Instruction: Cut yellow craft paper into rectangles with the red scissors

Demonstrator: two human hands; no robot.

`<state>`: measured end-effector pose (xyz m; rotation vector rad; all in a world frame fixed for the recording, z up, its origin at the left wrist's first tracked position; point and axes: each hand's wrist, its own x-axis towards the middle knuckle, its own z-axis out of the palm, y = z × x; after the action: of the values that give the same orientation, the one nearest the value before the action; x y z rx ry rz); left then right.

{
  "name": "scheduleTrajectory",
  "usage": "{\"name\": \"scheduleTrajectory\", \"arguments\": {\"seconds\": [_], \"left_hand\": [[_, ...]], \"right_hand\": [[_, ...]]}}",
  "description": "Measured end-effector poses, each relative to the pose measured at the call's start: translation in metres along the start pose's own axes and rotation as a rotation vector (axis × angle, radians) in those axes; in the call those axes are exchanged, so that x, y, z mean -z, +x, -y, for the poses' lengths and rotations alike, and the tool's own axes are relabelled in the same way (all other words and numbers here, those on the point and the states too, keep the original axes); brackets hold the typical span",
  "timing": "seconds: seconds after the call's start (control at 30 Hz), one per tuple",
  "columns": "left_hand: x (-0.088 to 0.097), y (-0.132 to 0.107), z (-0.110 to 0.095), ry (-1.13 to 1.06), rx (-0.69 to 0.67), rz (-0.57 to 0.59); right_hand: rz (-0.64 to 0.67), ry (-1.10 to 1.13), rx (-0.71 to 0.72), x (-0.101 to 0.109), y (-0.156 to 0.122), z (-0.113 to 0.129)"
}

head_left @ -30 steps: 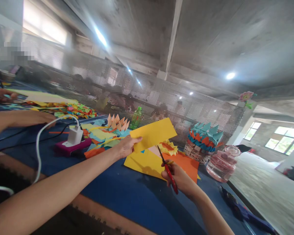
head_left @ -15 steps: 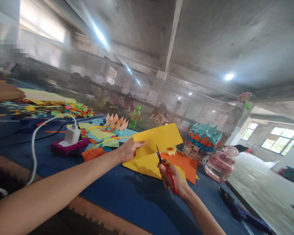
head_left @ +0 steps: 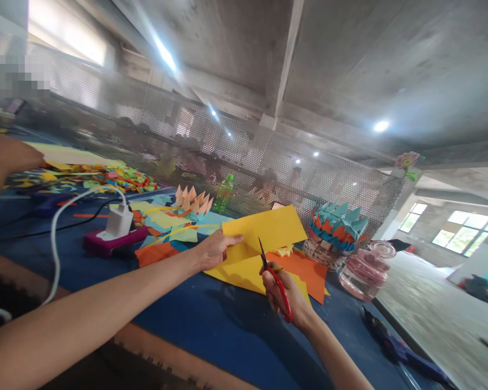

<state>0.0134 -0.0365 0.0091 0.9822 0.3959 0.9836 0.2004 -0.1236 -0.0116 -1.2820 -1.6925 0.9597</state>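
Observation:
My left hand pinches the left end of a yellow sheet of paper, held up above the table. In my right hand is a pair of red-handled scissors, its dark blades pointing up at the sheet's lower edge. Whether the blades grip the paper I cannot tell. Under both hands lies more yellow paper, overlapping an orange sheet on the blue tabletop.
A basket of folded paper pieces and a pink bottle stand at right, near a blue-handled tool. Leftward are a purple power strip, a white cable, a green bottle, paper scraps and another person's hand.
The yellow sheet and the scissors have shifted only slightly; both hands keep their hold. At far left, the other person's hand has moved a little.

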Motion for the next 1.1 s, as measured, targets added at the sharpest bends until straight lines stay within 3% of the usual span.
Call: {"name": "scheduleTrajectory", "arguments": {"seconds": [0.43,0.67,0.87,1.1], "left_hand": [[0.000,-0.001,0.001,-0.003,0.014,0.010],[-0.001,-0.001,0.000,-0.003,0.017,0.009],[-0.003,-0.002,-0.001,-0.002,0.014,-0.042],[-0.002,-0.001,-0.001,-0.004,0.019,-0.008]], "right_hand": [[-0.051,-0.016,-0.036,-0.004,-0.001,0.005],[-0.095,-0.030,-0.048,-0.005,0.002,-0.007],[-0.108,-0.028,-0.065,-0.007,0.002,-0.006],[-0.143,0.004,-0.098,-0.011,0.003,-0.005]]}}
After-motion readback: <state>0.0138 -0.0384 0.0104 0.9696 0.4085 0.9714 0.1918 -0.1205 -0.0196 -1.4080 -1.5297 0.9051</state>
